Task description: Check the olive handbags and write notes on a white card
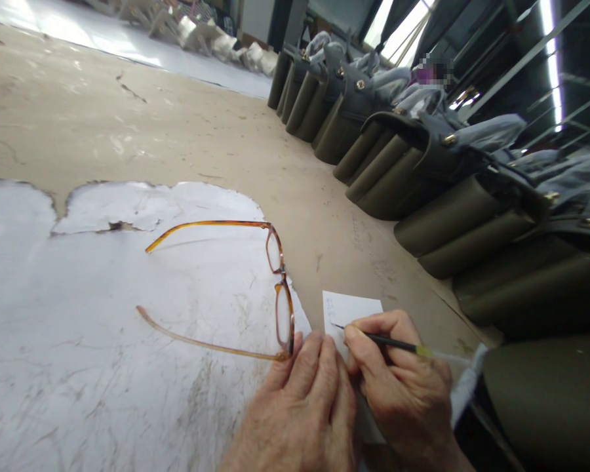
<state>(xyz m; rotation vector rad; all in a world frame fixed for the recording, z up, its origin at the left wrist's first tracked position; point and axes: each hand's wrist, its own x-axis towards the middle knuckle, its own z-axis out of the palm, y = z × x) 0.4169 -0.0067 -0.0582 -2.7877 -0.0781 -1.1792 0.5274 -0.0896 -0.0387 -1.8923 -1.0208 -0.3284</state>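
My right hand [403, 380] pinches a dark pen [392, 342] with a yellow-green band, its tip on a small white slip of paper [351, 305]. A few faint marks show near the slip's upper left corner. Flat across the lower left side of the slip lies my left hand [307, 400], fingers stretched out and holding nothing. Just beyond its fingertips are tortoiseshell eyeglasses [284, 288], temples unfolded, resting mostly on a worn white sheet [103, 314]. The lower part of the slip is partly hidden by both hands.
Several dark olive bags [388, 170] with plastic-wrapped handles stand in a row along the right. Brown covering [201, 124] spreads over the table, with a torn edge of the white sheet on it. At the far end are pale crumpled items [221, 42].
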